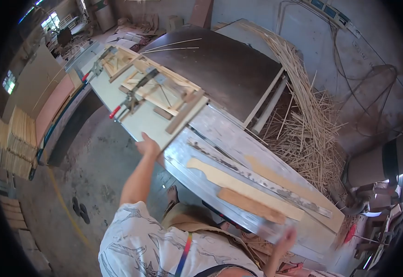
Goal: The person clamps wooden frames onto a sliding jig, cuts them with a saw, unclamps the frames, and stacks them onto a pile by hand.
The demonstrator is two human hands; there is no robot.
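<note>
The left hand [148, 145] lies at the near edge of a pale board [139, 123], touching it near the corner; some fingers show, but whether they close on the edge cannot be told. The board lies across the far part of a metal table [180, 167] and carries wooden frames [157, 94] and 2 clamps [139, 87] with red handles. A wooden bar [183, 113] lies along the board's right end.

The right hand [287, 241], blurred, is near the lower end of a brown wood strip [247, 204]; whether its fingers are apart or together, or touch anything, cannot be told. The brown strip lies on the metal table, partly over a longer pale plank [229, 179]. Beside the plank runs a long, narrow metal rail [259, 178] with a mottled surface.

Beyond the metal table: a dark tabletop [220, 69] with 2 thin sticks [174, 48] on it, and a large heap of thin wood strips [298, 124] at its right
</note>
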